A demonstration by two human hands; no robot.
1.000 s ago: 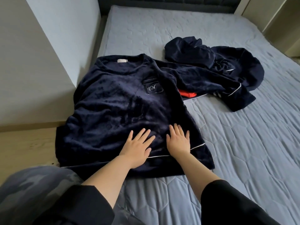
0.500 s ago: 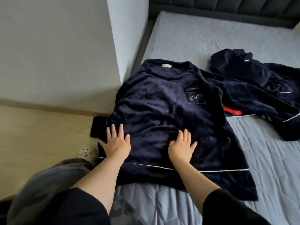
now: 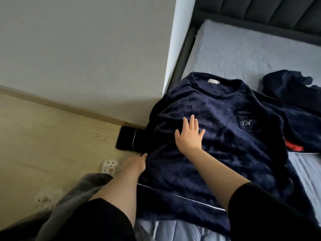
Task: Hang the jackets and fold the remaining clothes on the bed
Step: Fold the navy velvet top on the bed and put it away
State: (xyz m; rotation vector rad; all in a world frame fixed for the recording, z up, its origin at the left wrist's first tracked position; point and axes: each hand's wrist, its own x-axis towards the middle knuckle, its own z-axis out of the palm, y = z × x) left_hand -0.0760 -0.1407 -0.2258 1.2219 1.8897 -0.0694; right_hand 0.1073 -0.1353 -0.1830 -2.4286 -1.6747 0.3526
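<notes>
Right grip [image 3: 189, 134] is pressed flat, fingers spread, on the navy fleece top [image 3: 225, 153] laid at the left edge of the grey quilted bed [image 3: 243, 49], while left grip [image 3: 137, 162] is tucked under its side, closure unseen.

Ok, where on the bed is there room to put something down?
The grey quilted bed cover between the dark padded headboard and the navy fleece top's collar is bare. So is the strip below the red cloth, at the right. The crumpled navy clothes crowd the right.
</notes>
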